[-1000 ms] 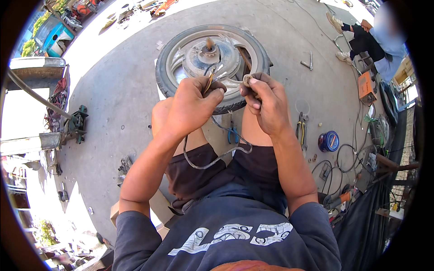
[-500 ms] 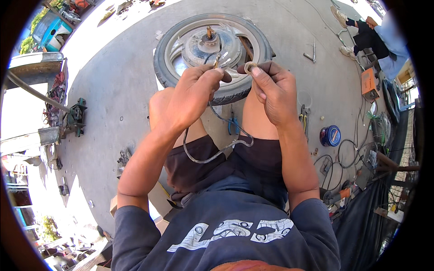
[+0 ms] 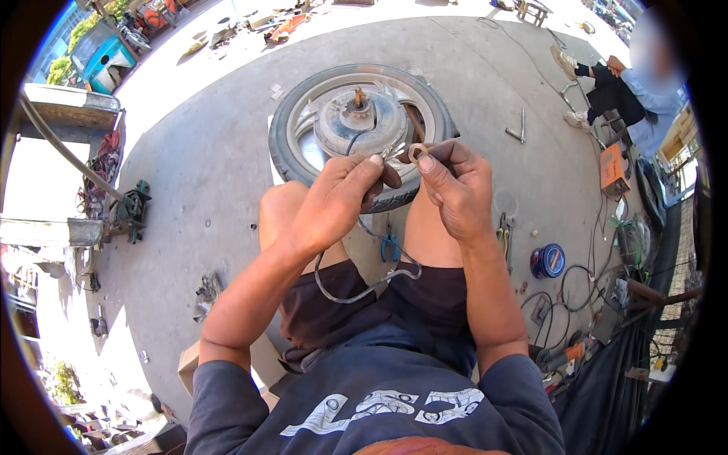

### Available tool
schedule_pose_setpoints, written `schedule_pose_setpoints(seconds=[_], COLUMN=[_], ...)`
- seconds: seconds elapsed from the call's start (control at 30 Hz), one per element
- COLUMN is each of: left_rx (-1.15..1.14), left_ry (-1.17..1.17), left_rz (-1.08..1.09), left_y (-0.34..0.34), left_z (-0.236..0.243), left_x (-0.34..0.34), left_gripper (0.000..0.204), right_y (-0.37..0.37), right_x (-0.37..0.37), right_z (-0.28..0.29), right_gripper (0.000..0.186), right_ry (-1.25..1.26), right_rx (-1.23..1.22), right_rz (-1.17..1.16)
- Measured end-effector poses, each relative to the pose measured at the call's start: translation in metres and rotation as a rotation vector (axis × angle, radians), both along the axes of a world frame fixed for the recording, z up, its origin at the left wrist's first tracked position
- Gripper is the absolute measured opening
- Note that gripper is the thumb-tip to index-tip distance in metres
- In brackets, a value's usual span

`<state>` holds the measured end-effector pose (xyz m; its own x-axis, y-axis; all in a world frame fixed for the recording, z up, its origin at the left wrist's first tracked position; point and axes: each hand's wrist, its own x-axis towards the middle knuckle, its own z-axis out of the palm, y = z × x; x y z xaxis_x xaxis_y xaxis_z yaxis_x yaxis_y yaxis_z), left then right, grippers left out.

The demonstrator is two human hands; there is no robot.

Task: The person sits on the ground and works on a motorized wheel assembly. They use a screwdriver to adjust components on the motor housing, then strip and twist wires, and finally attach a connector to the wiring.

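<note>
My left hand (image 3: 341, 188) is closed in a pinch on the end of a grey cable, whose small metal terminals (image 3: 390, 151) stick out past the fingertips. The cable (image 3: 350, 300) hangs in a loop over my lap. Between the thumb and forefinger of my right hand (image 3: 461, 193) is a small brass-coloured ring, perhaps a nut (image 3: 416, 152), close beside the terminals. Just beyond both hands a spoked wheel with a tyre and a hub motor (image 3: 364, 121) lies flat on the floor, its threaded axle (image 3: 359, 97) pointing up.
Blue-handled pliers (image 3: 390, 247) lie between my legs, and yellow-handled pliers (image 3: 503, 239) right of my knee. A round blue tub (image 3: 547, 261), an orange box (image 3: 613, 170) and loose cables lie at right. Another person (image 3: 644, 98) sits at far right. A T-shaped wrench (image 3: 518, 129) lies beyond.
The view has tilted up, so everything sits lower. The ring and the cable terminals are nearer each other, and the terminals now point toward the ring.
</note>
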<state>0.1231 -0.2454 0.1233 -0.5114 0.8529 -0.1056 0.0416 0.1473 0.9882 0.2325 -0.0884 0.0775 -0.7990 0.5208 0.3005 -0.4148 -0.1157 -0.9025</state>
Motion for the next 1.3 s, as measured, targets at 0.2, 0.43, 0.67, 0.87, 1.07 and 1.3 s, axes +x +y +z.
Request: schedule_pose_setpoints(seconds=[0.2,0.43,0.67,0.87,1.07,1.3], left_rx=[0.03,0.017,-0.051,0.071,-0.029,-0.074], left_ry=[0.122,0.412,0.523,0.366,0.392,0.444], left_rz=[0.038,0.114,0.073,0.067,0.062,0.082], left_y=[-0.001,-0.006,-0.009,-0.006,-0.007,-0.007], left_z=[0.003,0.008,0.015,-0.001,0.005,0.008], left_x=[0.004,0.015,0.016,0.007,0.007,0.008], left_gripper=[0.035,0.033,0.04,0.052,0.052,0.05], right_y=[0.003,0.001,-0.004,-0.004,-0.002,0.0], right_x=[-0.001,-0.004,-0.008,-0.01,-0.012,-0.009], right_z=[0.007,0.008,0.007,0.005,0.002,0.003], right_gripper=[0.021,0.025,0.025,0.026,0.026,0.025], right_ry=[0.018,0.04,0.11,0.106,0.118,0.118], right_rx=[0.035,0.08,0.073,0.116,0.109,0.076], right_rz=[0.024,0.017,0.039,0.036,0.055,0.12])
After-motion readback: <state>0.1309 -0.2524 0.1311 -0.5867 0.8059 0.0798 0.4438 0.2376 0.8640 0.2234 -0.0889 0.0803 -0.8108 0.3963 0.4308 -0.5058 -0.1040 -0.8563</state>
